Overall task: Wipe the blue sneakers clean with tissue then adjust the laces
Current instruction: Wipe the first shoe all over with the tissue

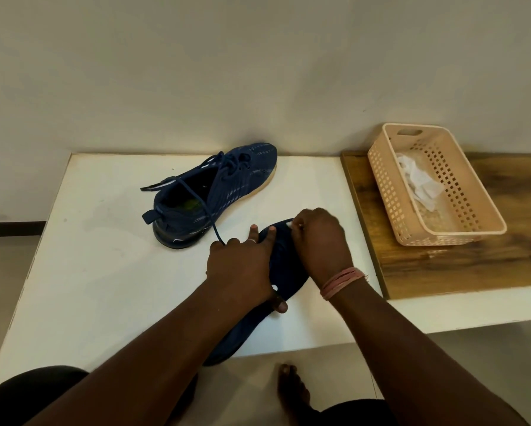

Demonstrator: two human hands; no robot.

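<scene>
One blue sneaker (218,192) stands upright on the white table (104,272), toe toward the wall, its loose lace trailing toward my left hand. The second blue sneaker (284,272) lies turned over near the table's front edge, sole side up, heel hanging past the edge. My left hand (242,269) grips it across the middle, fingers over the top and thumb underneath. My right hand (321,241) is curled around a small white tissue (289,225) and presses it against the toe end. Most of this sneaker is hidden by my hands and forearms.
A beige perforated basket (479,216) with crumpled white tissues (418,182) stands on a wooden board (461,269) at the right. The wall runs close behind the table. My bare foot (292,392) is on the floor below the table's front edge.
</scene>
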